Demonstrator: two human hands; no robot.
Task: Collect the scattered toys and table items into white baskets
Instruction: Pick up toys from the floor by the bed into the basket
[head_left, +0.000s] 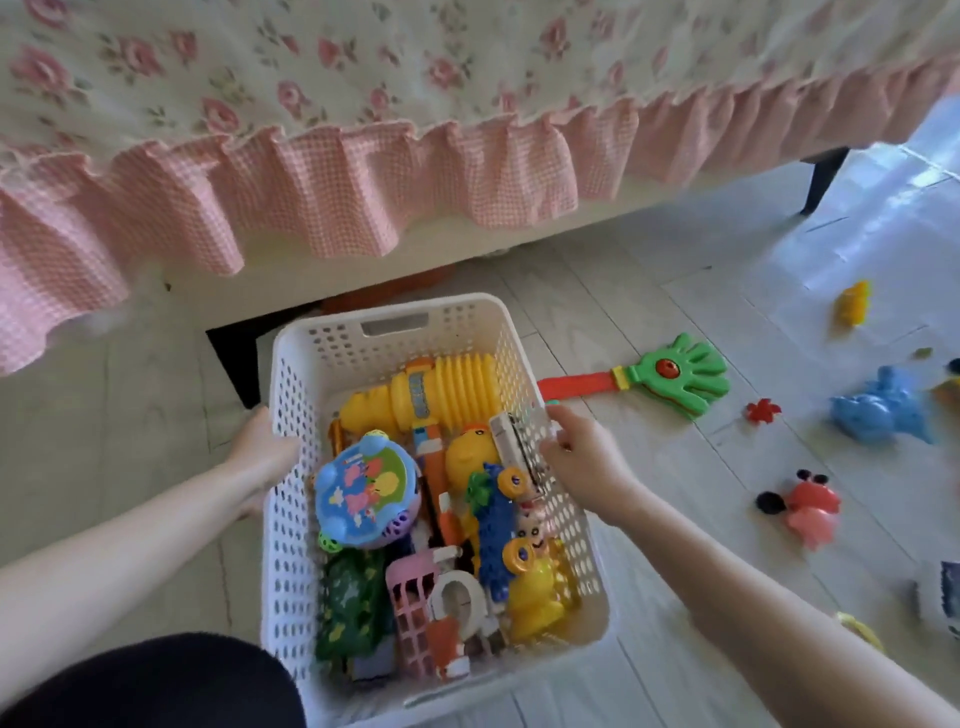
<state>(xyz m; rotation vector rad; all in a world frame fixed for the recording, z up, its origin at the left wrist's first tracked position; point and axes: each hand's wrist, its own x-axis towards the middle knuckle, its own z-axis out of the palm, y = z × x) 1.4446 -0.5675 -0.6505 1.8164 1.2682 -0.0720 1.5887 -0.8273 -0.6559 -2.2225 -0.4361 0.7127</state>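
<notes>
As left hand (265, 453) and right hand (577, 453) grip one basket (332, 345), one clapper (675, 375) adjoins.

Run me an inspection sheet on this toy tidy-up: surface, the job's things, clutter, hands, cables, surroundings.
Surface: pale plank floor.
Job's things: white basket on the floor, nearly full of toys; yellow hammer at its far end.
Clutter: green hand clapper, blue toy, red-pink toy, yellow toy and small red piece loose on the floor right of the basket.
Hands: left hand against the basket's left wall, grip hidden; right hand pinches its right rim.
Cables: nothing seen.
Surroundings: floral cloth with pink frill hangs behind the basket; dark furniture leg far right.
</notes>
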